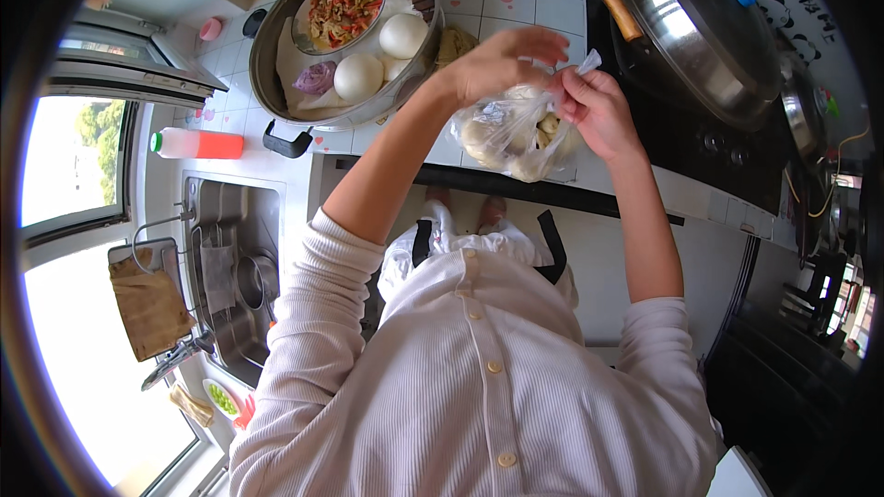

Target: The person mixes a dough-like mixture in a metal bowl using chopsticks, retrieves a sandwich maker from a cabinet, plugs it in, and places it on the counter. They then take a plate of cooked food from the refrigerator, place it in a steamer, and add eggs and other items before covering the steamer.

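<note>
A clear plastic bag (507,131) with several pale buns in it lies at the front edge of the tiled counter. My right hand (601,107) pinches the bag's twisted neck, and a short end of plastic sticks up above the fingers. My left hand (507,62) is bent over the bag's top, fingers apart; whether its hidden fingertips touch the plastic I cannot tell. Left of the bag stands a steel steamer pot (259,62). On a cloth inside it are white buns (359,78), a purple bun (315,77) and a plate of red and green chopped food (343,8).
A large domed metal lid (697,34) with a wooden handle (617,8) rests over the black stovetop (732,159). A bottle of red liquid (200,143) lies left of the pot, near the steel sink (207,200) with a small pan (255,279). An open window is at the left.
</note>
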Action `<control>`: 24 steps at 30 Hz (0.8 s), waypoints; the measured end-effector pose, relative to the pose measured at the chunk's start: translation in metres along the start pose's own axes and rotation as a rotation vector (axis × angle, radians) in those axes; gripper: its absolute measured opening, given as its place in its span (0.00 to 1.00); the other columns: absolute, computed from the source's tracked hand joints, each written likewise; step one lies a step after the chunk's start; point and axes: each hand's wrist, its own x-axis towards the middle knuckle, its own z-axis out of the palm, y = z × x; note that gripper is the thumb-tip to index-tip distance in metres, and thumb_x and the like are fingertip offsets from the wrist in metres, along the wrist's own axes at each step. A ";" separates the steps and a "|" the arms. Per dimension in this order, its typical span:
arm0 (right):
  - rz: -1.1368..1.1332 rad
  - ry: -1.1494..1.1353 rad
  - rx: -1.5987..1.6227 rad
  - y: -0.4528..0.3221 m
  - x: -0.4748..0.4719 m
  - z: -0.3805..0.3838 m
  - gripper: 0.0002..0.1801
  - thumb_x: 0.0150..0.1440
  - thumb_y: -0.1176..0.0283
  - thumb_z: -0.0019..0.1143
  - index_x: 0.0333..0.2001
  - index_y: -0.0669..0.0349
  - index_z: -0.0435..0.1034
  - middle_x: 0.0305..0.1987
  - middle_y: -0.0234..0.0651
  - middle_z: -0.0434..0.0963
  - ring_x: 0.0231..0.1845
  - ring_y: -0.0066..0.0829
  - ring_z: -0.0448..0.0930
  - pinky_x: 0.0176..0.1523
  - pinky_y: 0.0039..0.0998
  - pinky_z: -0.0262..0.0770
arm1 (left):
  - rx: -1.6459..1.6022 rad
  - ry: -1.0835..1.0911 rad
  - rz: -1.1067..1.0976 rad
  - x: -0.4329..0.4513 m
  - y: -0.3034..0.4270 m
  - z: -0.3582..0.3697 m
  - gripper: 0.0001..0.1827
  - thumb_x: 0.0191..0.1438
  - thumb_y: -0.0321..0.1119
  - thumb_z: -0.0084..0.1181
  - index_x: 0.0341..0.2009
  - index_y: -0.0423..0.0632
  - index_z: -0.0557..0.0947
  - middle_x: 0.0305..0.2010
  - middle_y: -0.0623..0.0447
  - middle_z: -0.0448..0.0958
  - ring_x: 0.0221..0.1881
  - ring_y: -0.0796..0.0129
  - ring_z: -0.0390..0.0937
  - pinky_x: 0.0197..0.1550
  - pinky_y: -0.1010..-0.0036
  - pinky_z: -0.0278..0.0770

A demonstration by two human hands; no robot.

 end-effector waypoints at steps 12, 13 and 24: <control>-0.176 -0.111 -0.909 -0.031 -0.012 0.032 0.03 0.50 0.81 0.57 0.31 0.66 0.76 0.26 0.32 0.77 0.24 0.18 0.74 0.31 0.20 0.70 | 0.198 -0.123 0.015 -0.038 -0.046 0.012 0.13 0.50 0.30 0.55 0.40 0.39 0.76 0.31 0.51 0.77 0.35 0.69 0.74 0.46 0.72 0.68; -0.135 -0.145 -0.874 -0.030 -0.011 0.029 0.04 0.50 0.81 0.58 0.32 0.66 0.75 0.26 0.32 0.77 0.24 0.18 0.74 0.31 0.20 0.70 | 0.133 -0.129 0.003 -0.037 -0.048 0.013 0.12 0.52 0.29 0.53 0.42 0.39 0.75 0.30 0.53 0.77 0.35 0.71 0.74 0.46 0.73 0.68; -0.870 0.107 -1.430 0.002 0.005 0.035 0.05 0.41 0.81 0.54 0.24 0.61 0.68 0.23 0.36 0.75 0.25 0.35 0.76 0.30 0.30 0.72 | -0.507 0.050 -0.162 -0.035 -0.031 0.002 0.14 0.61 0.29 0.42 0.50 0.37 0.71 0.38 0.45 0.77 0.34 0.64 0.78 0.45 0.71 0.75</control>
